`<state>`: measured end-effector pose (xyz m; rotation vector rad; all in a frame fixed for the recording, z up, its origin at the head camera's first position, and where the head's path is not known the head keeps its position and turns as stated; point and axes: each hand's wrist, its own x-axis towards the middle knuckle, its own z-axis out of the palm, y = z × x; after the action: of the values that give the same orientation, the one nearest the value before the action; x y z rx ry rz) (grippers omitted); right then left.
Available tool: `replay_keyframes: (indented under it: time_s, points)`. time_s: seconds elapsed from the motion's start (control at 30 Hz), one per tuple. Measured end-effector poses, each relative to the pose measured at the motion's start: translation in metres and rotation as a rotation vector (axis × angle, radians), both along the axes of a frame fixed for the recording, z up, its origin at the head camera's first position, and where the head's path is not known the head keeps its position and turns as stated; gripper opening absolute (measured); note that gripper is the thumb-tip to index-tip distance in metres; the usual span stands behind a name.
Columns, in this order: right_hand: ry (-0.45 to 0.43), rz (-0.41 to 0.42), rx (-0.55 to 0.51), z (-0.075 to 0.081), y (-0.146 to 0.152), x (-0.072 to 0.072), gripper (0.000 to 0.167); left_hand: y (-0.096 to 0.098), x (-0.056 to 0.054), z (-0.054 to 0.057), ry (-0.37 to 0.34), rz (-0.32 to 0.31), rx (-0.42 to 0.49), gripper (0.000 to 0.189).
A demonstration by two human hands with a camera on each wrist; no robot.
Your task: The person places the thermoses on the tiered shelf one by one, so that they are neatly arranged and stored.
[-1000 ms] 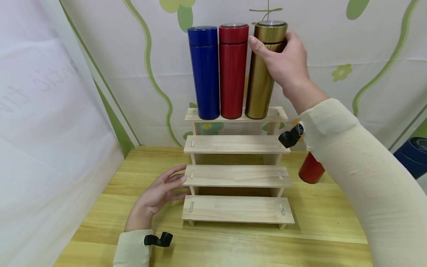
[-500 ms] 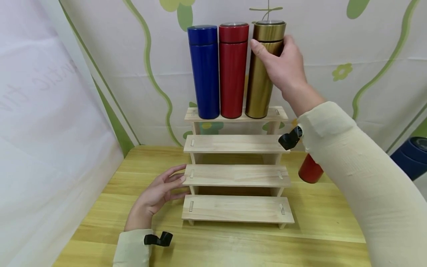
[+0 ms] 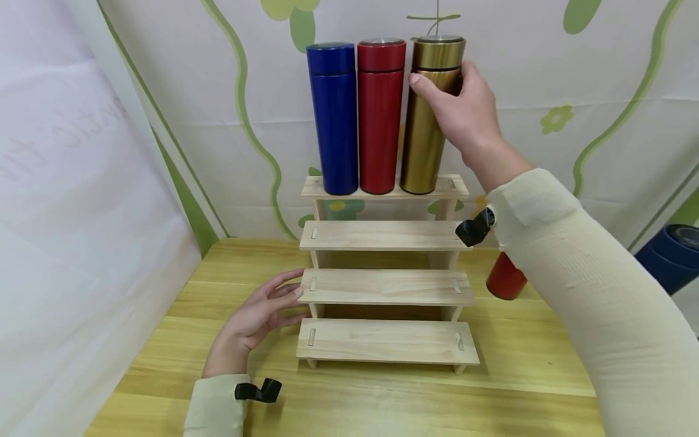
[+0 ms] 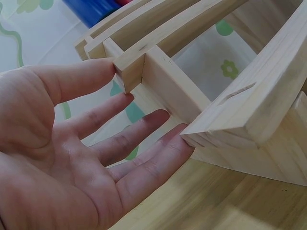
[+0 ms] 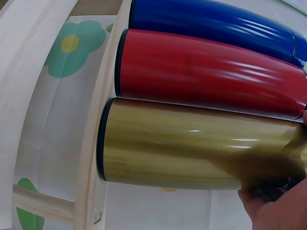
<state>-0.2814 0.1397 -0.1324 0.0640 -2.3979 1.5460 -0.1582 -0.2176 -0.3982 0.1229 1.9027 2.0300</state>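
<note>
Gold bottle (image 3: 423,136) in right hand (image 3: 472,115), above left hand (image 3: 259,312)

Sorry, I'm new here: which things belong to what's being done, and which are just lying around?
Part of the job, apparently:
Gold bottle, gripped by the right hand
Red bottle and blue bottle, standing beside it
Wooden rack, touched by the fingers of the left hand

Seemingly lying about, though possibly wanted later:
Red cylinder, partly hidden
Dark blue bottle, far right
</note>
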Motion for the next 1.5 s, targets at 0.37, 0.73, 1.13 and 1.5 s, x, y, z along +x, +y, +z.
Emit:
replay_keyframes:
  time_s: [0.37, 0.73, 1.13, 1.5]
  points:
    - [0.123, -0.029, -0.123, 0.001, 0.019, 0.023, 0.075, -0.003, 0.0, 0.001, 0.007, -0.002, 0.004, 0.067]
    - [0.305, -0.019, -0.296, -0.016, 0.067, 0.076, 0.038, -0.003, 0.0, 0.002, -0.001, 0.005, 0.001, 0.069]
    - [0.266, -0.193, -0.106, -0.071, 0.117, 0.12, 0.048, -0.006, 0.0, 0.001, 0.004, 0.003, -0.001, 0.069]
    - [0.072, -0.364, -0.122, -0.122, 0.148, 0.104, 0.062, -0.007, 0.002, 0.0, 0.004, 0.009, -0.005, 0.069]
